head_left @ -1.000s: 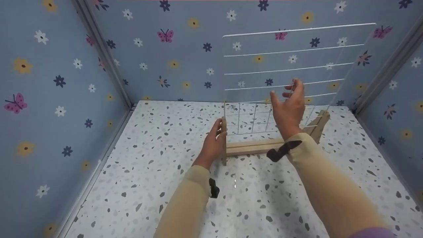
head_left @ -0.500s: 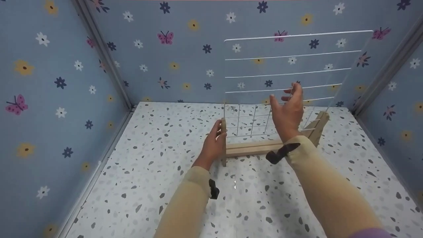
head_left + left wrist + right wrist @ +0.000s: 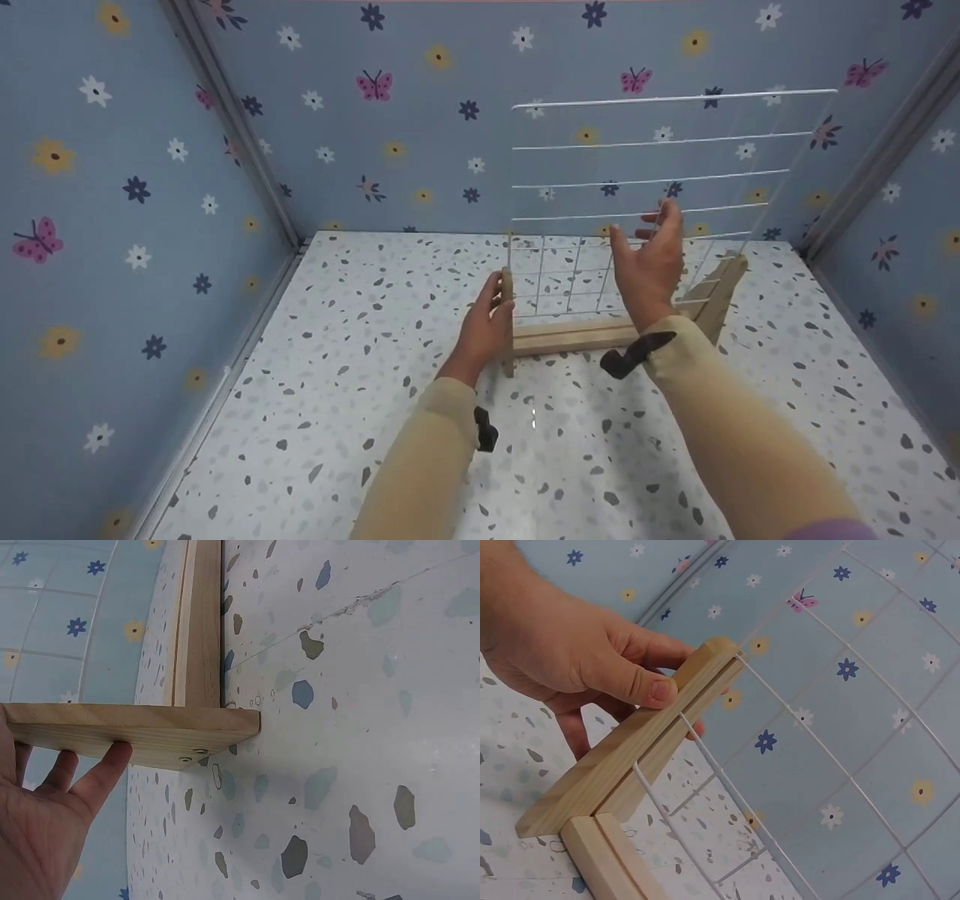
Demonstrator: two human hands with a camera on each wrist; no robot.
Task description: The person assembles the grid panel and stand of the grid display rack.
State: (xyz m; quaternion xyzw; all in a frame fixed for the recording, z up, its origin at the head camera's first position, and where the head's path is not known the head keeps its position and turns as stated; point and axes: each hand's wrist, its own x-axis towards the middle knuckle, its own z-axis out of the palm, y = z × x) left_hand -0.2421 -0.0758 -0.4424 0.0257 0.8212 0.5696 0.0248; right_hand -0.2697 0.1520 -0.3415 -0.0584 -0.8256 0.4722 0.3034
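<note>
A white wire grid panel (image 3: 585, 182) stands in a light wooden stand (image 3: 574, 337). My left hand (image 3: 484, 326) grips the stand's left side piece (image 3: 508, 352). In the right wrist view, the thumb of that hand (image 3: 592, 664) lies on the side piece (image 3: 641, 735), its other fingers partly hidden behind. The left wrist view shows fingers of the left hand (image 3: 56, 817) against the screwed outer face (image 3: 161, 742). My right hand (image 3: 649, 270) is at the middle of the grid, fingers bent around a thin upright wire and thumb apart. Its exact contact is partly hidden.
To the right of the hand rises the stand's right side piece (image 3: 724, 289), grooved on its inner face. The stand rests on a white speckled tabletop (image 3: 360, 337). Flower-and-butterfly walls (image 3: 420, 165) enclose it at the back and both sides.
The wire grid's top edge has come down steadily and the grid sits lower, my right hand lowering with it. My left hand has stayed on the side piece.
</note>
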